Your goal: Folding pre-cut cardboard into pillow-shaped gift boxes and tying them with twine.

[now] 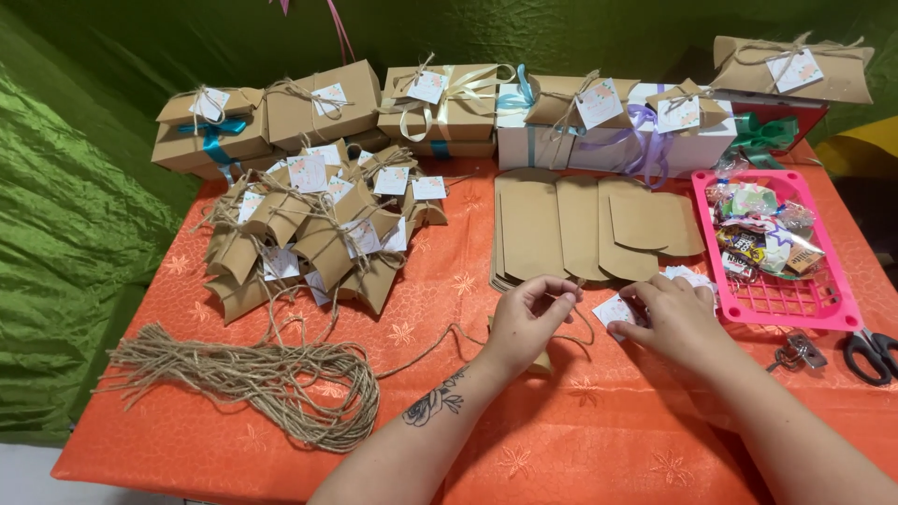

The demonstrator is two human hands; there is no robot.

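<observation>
My left hand (528,313) sits low in the centre of the frame, thumb and fingertips pinched together on a strand of jute twine (426,346). The strand runs from that pinch leftward across the orange tablecloth (599,440) to a loose bundle of cut twine lengths (253,379) at lower left. Under this hand a brown paper box (541,363) shows only as a corner.

My right hand (673,313) lies just right of the left, palm down, fingers curled onto a small white tag (613,310) lying on the cloth. I cannot tell whether the fingers grip the tag or only press on it. More white tags (690,276) peek out just above the knuckles.

Above both hands, centre frame: a row of flat, unfolded brown pillow boxes (580,229), overlapping. Upper left of centre: a heap of finished pillow boxes (313,243), tied with twine and tagged. Along the top: larger wrapped boxes (440,112) with ribbons and tags.

Right side: a pink plastic basket (795,299) holding wrapped sweets (762,234). Below it a small metal tool (797,352), blurred, and black-handled scissors (870,353) at the right edge. Green fabric (75,215) hangs behind and to the left.
</observation>
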